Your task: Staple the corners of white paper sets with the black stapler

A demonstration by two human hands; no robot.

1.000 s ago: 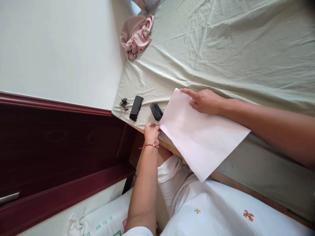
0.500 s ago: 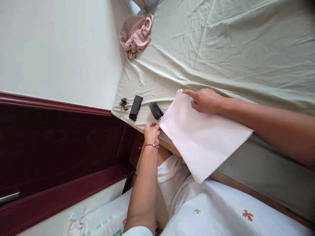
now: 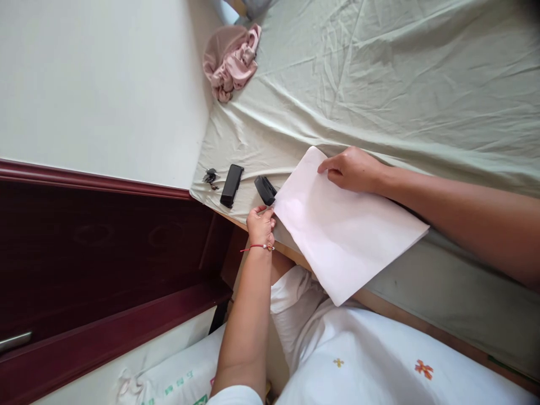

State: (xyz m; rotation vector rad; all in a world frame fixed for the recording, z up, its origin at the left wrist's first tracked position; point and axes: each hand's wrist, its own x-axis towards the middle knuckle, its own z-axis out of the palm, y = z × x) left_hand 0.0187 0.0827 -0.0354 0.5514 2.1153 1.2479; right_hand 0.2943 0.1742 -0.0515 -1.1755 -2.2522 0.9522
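A stack of white paper (image 3: 350, 236) lies slanted over the near edge of the cloth-covered surface, its lower corner hanging out over my lap. My left hand (image 3: 260, 226), with a red string bracelet at the wrist, is closed in a pinch at the paper's left corner. On top of the sheets, close to the far corner, my right hand (image 3: 354, 170) rests with its fingers curled and the index fingertip touching the paper. A black stapler (image 3: 265, 190) sits just beyond my left hand, against the paper's left edge.
Left of the stapler lie a black rectangular case (image 3: 232, 185) and a small bunch of keys (image 3: 211, 176). A pink bunched cloth (image 3: 233, 62) is by the white wall. A pale green sheet (image 3: 400, 84) covers the surface. Dark red wooden panelling (image 3: 101, 242) stands at left.
My right index finger, earlier stretched out at the paper's far corner, has drawn back and bent, uncovering that corner. The paper has shifted slightly up. My left hand keeps its pinch.
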